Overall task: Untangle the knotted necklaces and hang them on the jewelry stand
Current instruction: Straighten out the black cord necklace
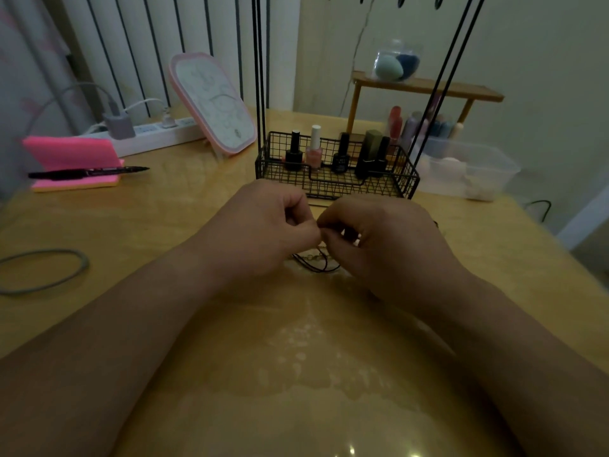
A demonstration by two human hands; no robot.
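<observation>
Necklaces (316, 260): a thin black cord knotted with a beaded gold-toned chain. They lie on the table (296, 374), just on the near side of the jewelry stand (329, 188). Left hand (263, 225) and right hand (379, 242) are both curled, fingertips meeting and pinching strands above the tangle.

Judged light, limp and snag-prone; the chain is likely fragile. Pinch close to the knot and tease the loops apart, no hard pulls.

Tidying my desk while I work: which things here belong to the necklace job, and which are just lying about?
Job: tangled necklaces, pinched by left hand and right hand; jewelry stand.
Lying about: pen, pink notepad, mirror, power strip, nail polish bottles, grey loop.
</observation>
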